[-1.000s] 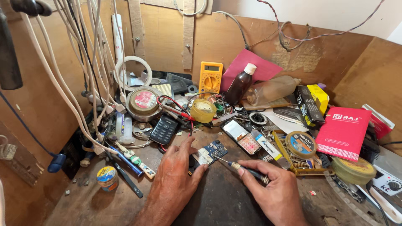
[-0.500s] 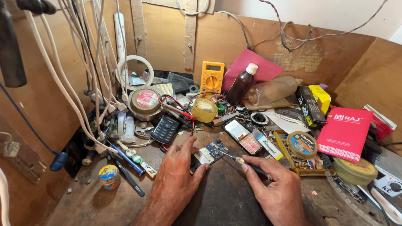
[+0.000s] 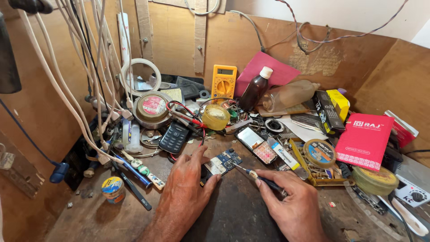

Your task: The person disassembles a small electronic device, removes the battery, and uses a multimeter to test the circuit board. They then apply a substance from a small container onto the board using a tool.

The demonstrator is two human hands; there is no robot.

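A small blue circuit board (image 3: 222,162) lies on the dark wooden bench near its front. My left hand (image 3: 186,197) rests on the bench with thumb and fingertips pressing the board's left end. Gripped like a pen in my right hand (image 3: 295,208) is a thin screwdriver (image 3: 260,177); its metal tip touches the right side of the board. A black keypad phone (image 3: 174,136) lies just behind my left hand. To the right of the board sits an opened phone body (image 3: 256,142).
A yellow multimeter (image 3: 223,83), brown bottle (image 3: 255,89), tape rolls (image 3: 216,117) and round tin (image 3: 152,108) crowd the back. A red box (image 3: 364,140) and a tray with a solder reel (image 3: 319,152) stand at right. White cables (image 3: 92,80) hang at left; pens (image 3: 133,175) lie beneath.
My right hand has moved forward and left, bringing the screwdriver tip onto the board. My left hand has stayed on the board.
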